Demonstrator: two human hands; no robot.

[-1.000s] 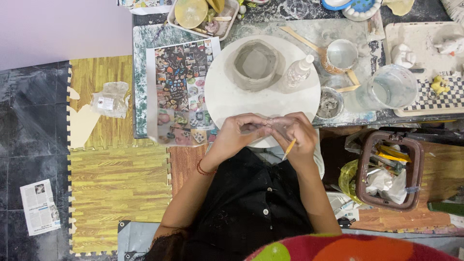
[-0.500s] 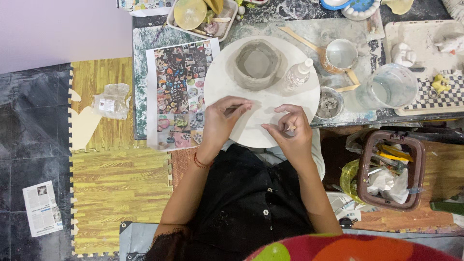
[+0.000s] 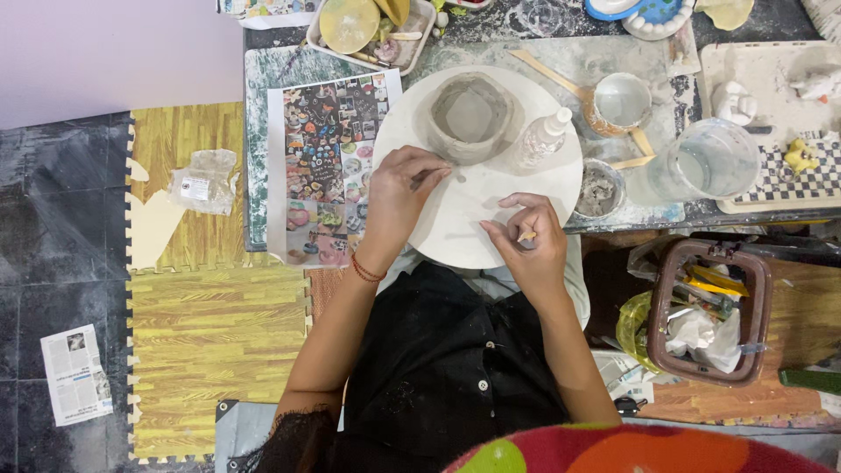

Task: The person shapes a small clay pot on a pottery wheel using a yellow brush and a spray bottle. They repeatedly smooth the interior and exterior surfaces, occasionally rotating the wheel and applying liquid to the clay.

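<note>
A grey clay pot with thick, uneven walls stands at the back of a round white board. My left hand reaches over the board's left side, fingers pinched on a small grey piece of clay just below the pot's front wall. My right hand hovers over the board's near right edge, closed on a small tool with a yellow tip. A small white squeeze bottle lies beside the pot on the right.
A colourful printed sheet lies left of the board. To the right are a cup of slip, a small bowl of clay and a clear jug. A brown basket of tools sits by my right side. Foam mats cover the floor.
My hands were together in front of my chest; they have parted. The left one moved up to the pot with the clay piece, and the right stayed near the board's front edge.
</note>
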